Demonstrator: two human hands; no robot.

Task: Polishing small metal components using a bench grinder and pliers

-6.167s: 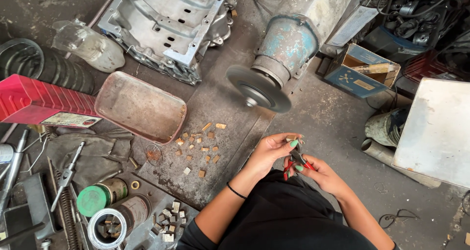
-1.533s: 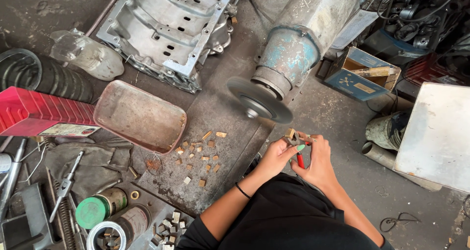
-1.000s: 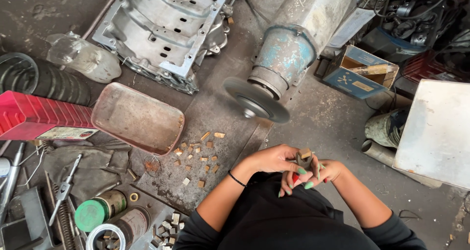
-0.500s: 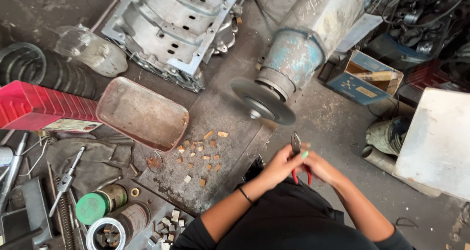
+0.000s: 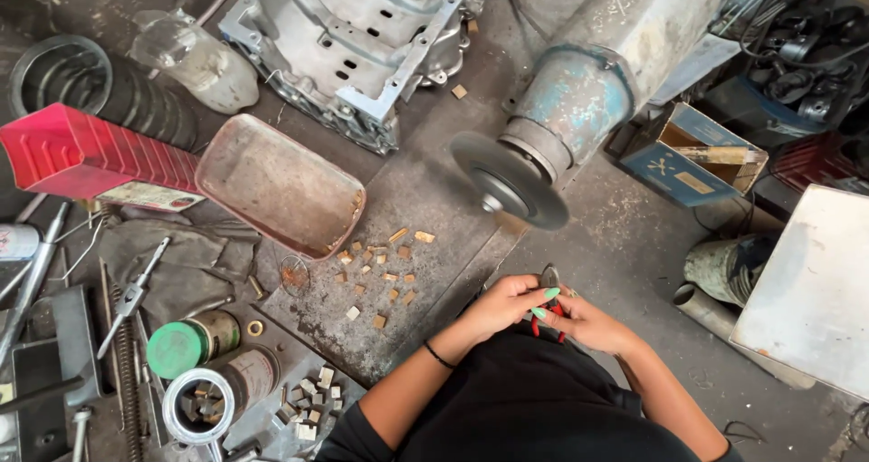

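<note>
Pliers (image 5: 549,310) with red handles are gripped by both hands just below the grinding wheel (image 5: 507,183). The left hand (image 5: 507,303) is curled shut around them, and the right hand (image 5: 593,322) is closed on the handles. Small brass pieces (image 5: 380,267) are scattered on the floor (image 5: 625,245) beside a rusty tray (image 5: 281,186).

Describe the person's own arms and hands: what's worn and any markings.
Both forearms are bare, with no sleeves in view. The left hand has green-painted fingernails and a thin black band on its wrist. The right hand wears nothing visible.
</note>
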